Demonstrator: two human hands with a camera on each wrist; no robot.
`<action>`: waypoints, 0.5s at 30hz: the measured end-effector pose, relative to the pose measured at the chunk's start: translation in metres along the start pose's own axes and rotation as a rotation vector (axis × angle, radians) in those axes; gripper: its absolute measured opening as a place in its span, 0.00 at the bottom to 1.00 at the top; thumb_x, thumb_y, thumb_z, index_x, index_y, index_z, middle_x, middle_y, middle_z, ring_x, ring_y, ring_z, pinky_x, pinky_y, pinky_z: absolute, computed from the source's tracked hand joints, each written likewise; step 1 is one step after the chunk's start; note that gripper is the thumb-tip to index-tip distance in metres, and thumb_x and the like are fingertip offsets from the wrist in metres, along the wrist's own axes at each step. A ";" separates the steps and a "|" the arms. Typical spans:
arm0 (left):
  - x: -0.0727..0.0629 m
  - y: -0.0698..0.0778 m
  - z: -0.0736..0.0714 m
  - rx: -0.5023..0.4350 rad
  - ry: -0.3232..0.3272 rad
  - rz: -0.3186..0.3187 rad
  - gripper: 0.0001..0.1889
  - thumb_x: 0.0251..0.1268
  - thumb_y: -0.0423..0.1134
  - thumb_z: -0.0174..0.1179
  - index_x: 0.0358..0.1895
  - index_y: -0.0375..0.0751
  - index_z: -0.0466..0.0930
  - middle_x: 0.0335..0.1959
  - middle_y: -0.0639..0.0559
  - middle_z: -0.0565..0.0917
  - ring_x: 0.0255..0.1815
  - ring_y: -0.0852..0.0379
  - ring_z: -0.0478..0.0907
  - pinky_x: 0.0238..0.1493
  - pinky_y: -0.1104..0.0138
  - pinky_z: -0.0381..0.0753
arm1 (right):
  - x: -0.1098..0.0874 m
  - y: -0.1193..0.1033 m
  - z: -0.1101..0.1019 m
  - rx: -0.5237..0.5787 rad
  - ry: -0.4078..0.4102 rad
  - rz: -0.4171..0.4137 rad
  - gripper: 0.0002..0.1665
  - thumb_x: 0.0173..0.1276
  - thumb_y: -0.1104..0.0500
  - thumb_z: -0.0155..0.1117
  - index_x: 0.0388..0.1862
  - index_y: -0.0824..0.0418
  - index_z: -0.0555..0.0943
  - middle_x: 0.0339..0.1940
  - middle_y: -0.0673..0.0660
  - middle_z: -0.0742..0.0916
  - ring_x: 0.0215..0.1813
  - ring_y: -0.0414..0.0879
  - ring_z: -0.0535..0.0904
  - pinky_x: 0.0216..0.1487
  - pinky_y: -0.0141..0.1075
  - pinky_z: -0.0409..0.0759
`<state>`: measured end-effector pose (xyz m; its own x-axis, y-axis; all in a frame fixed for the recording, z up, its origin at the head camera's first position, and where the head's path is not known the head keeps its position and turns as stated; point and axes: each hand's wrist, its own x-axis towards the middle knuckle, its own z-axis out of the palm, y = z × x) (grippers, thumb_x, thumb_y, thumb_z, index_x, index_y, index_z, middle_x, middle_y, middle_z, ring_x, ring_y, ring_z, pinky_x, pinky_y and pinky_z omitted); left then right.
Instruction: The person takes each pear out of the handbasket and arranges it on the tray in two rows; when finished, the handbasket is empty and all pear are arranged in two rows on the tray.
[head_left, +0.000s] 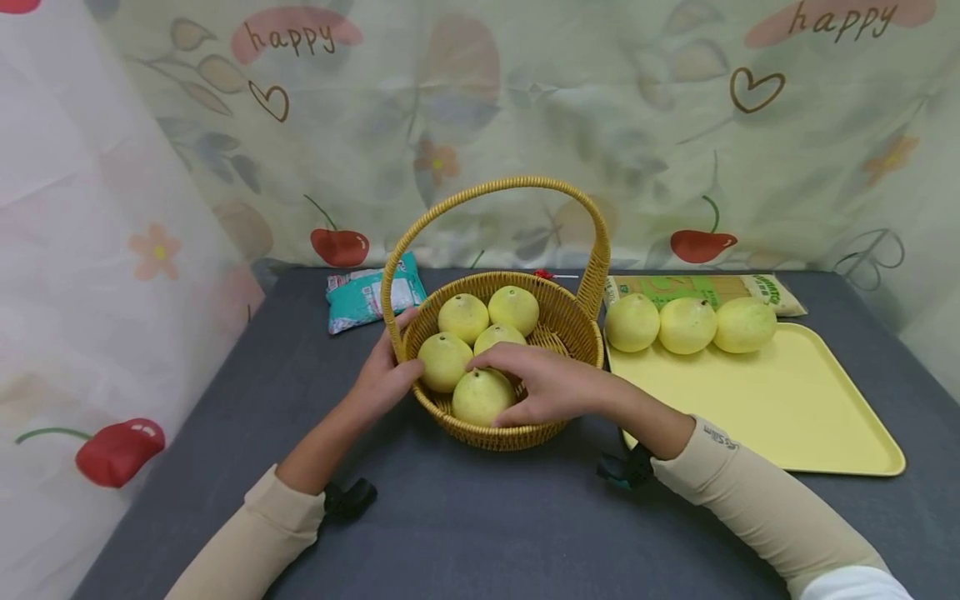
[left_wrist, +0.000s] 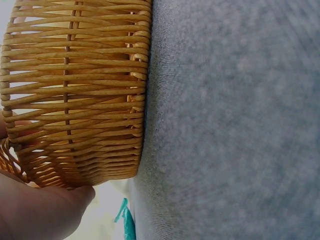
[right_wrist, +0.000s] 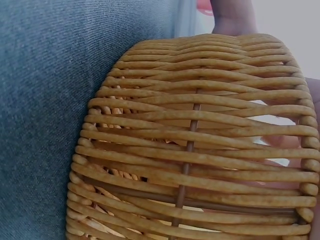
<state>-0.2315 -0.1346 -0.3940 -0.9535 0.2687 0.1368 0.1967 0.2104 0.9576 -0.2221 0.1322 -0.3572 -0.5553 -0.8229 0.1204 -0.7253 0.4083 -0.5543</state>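
A woven wicker basket [head_left: 498, 438] with a tall arched handle stands mid-table, holding several round, pale yellow melons [head_left: 463, 318]. My left hand [head_left: 384, 377] grips the basket's left rim near the foot of the handle, thumb on the inner side. In the left wrist view the basket wall [left_wrist: 75, 95] fills the left side, with part of the left hand [left_wrist: 42, 212] below it. My right hand [head_left: 555, 383] reaches inside and holds the front melon [head_left: 482, 399] between thumb and fingers. The woven side [right_wrist: 195, 135] mostly hides that hand in the right wrist view.
On the right lies a yellow tray [head_left: 757, 408], with three more melons [head_left: 687, 326] in a row at its back edge. Behind them is a long green-and-tan packet [head_left: 705, 288]. A teal packet [head_left: 375, 295] sits back left. Patterned cloth hangs behind the dark table [head_left: 480, 533].
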 end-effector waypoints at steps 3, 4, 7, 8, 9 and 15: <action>0.000 0.000 0.000 -0.001 0.000 -0.003 0.42 0.61 0.23 0.49 0.81 0.39 0.48 0.80 0.45 0.52 0.74 0.42 0.60 0.62 0.50 0.66 | -0.002 -0.002 -0.002 0.006 0.015 0.009 0.40 0.59 0.53 0.78 0.69 0.58 0.73 0.64 0.52 0.78 0.63 0.44 0.73 0.60 0.43 0.72; 0.000 0.000 0.000 0.000 -0.001 -0.004 0.42 0.61 0.23 0.49 0.81 0.39 0.48 0.80 0.45 0.52 0.74 0.42 0.59 0.62 0.50 0.66 | -0.002 -0.002 -0.002 0.009 0.019 0.010 0.40 0.59 0.52 0.78 0.69 0.58 0.73 0.64 0.51 0.78 0.62 0.44 0.74 0.59 0.43 0.73; 0.000 -0.001 0.000 0.004 0.000 -0.003 0.42 0.61 0.23 0.49 0.80 0.38 0.47 0.80 0.44 0.52 0.74 0.42 0.59 0.63 0.50 0.65 | -0.005 -0.003 -0.004 0.022 0.035 0.012 0.40 0.59 0.50 0.78 0.68 0.57 0.73 0.63 0.50 0.78 0.60 0.42 0.74 0.56 0.44 0.75; 0.000 0.000 0.000 0.002 0.002 -0.002 0.42 0.61 0.23 0.49 0.80 0.38 0.47 0.80 0.44 0.52 0.74 0.42 0.59 0.63 0.50 0.65 | -0.006 -0.002 -0.005 0.030 0.040 0.014 0.40 0.59 0.50 0.78 0.69 0.56 0.73 0.63 0.50 0.78 0.59 0.42 0.74 0.56 0.44 0.75; 0.000 0.000 0.000 0.001 0.002 -0.001 0.42 0.61 0.23 0.49 0.80 0.37 0.47 0.80 0.44 0.52 0.74 0.42 0.59 0.63 0.50 0.65 | -0.008 -0.003 -0.006 0.042 0.046 0.015 0.40 0.59 0.50 0.78 0.69 0.56 0.73 0.63 0.50 0.78 0.59 0.42 0.74 0.55 0.44 0.76; -0.001 0.000 0.000 0.003 0.001 -0.010 0.42 0.61 0.24 0.49 0.81 0.40 0.47 0.80 0.45 0.52 0.75 0.43 0.58 0.63 0.51 0.65 | -0.016 -0.003 -0.011 0.091 0.084 0.028 0.42 0.58 0.49 0.78 0.69 0.58 0.73 0.64 0.52 0.78 0.59 0.45 0.75 0.51 0.46 0.79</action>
<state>-0.2307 -0.1350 -0.3938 -0.9556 0.2659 0.1271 0.1875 0.2158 0.9583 -0.2154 0.1487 -0.3489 -0.6098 -0.7742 0.1696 -0.6709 0.3904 -0.6304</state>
